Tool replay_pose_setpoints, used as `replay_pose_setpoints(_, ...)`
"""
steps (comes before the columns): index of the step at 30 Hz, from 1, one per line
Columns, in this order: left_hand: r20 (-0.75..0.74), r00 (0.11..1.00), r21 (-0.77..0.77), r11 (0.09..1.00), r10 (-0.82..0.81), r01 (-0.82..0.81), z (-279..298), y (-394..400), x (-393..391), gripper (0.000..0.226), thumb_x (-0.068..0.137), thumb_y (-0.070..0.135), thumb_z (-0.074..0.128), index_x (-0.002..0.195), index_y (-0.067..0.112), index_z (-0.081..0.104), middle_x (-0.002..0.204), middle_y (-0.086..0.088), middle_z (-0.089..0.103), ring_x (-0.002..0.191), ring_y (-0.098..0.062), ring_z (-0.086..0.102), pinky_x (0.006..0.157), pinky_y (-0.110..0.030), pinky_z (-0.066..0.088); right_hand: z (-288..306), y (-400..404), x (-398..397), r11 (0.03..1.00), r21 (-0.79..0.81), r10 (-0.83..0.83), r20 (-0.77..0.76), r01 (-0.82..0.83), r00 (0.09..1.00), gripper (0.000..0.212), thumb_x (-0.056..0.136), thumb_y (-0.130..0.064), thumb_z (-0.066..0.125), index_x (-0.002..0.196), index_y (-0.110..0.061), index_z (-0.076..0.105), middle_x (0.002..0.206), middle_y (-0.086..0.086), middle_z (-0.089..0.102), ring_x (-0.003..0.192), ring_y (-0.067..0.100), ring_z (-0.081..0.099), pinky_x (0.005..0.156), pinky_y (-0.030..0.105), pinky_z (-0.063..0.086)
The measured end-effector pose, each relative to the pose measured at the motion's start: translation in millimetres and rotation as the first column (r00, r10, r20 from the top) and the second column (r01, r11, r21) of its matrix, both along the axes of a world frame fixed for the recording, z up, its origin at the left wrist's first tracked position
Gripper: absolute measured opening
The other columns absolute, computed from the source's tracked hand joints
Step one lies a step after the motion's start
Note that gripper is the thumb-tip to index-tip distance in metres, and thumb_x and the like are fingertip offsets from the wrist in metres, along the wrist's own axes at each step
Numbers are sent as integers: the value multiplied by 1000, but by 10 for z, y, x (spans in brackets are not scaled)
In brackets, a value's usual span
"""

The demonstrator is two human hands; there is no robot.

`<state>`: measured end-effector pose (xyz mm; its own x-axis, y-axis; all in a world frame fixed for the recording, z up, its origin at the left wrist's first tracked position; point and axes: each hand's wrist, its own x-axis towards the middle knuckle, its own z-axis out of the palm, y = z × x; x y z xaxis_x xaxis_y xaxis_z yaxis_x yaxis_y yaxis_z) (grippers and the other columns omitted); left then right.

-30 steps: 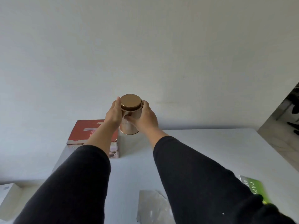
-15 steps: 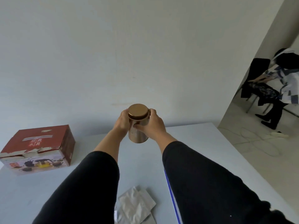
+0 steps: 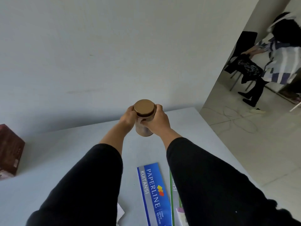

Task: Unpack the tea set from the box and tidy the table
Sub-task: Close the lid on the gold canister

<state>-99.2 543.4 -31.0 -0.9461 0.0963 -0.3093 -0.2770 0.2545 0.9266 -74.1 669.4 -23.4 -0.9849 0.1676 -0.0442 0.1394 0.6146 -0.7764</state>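
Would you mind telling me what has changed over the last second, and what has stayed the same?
The view swung right: the red box slid from beside the hands to the left edge, and the blue receipt book and a seated person came into view. The left hand and right hand still grip the gold tin, lid on, carried rightward above the table.

Red box [image 3: 9, 152] cut off at left edge
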Motion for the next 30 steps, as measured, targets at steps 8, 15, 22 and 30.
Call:
replay_pose_setpoints(8, -66, 998, -225, 974, 15, -30, -519, 454, -410, 53, 95, 14, 39, 146, 25, 31, 141, -2, 47, 131, -24, 42, 97, -32, 35, -471, 437, -617, 996, -31, 84, 89, -82, 992, 79, 69, -34, 82, 130, -13, 37, 127, 4, 56, 116, 23, 55, 86, 28, 45)
replay_pose_setpoints(15, -46, 998, -286, 957, 41, -53, -803, 567, -696, 86, 77, -12, 28, 146, 40, 23, 145, 5, 44, 132, -19, 44, 85, -35, 48, -758, 609, -1057, 989, -49, 143, 132, -138, 981, 77, 69, -36, 82, 128, -15, 38, 124, 4, 57, 113, 23, 57, 85, 29, 47)
replay_pose_setpoints(22, -96, 989, -350, 926, 115, -142, -993, 607, -780, 88, 81, -6, 45, 150, 39, 12, 141, 5, 48, 129, -22, 47, 83, -29, 45, -848, 639, -1246, 980, -48, 199, 148, -194, 969, 77, 70, -30, 82, 130, -15, 37, 126, 6, 57, 116, 25, 55, 90, 33, 49)
replay_pose_setpoints(30, -168, 931, -176, 919, 325, -353, -1120, 821, -696, 90, 71, 23, 79, 142, 41, 26, 132, 13, 52, 118, -12, 50, 84, -23, 38, -723, 685, -1420, 935, 76, 330, 176, -347, 928, 99, 68, -44, 79, 148, -19, 26, 148, 0, 35, 137, 19, 36, 110, 37, 37)
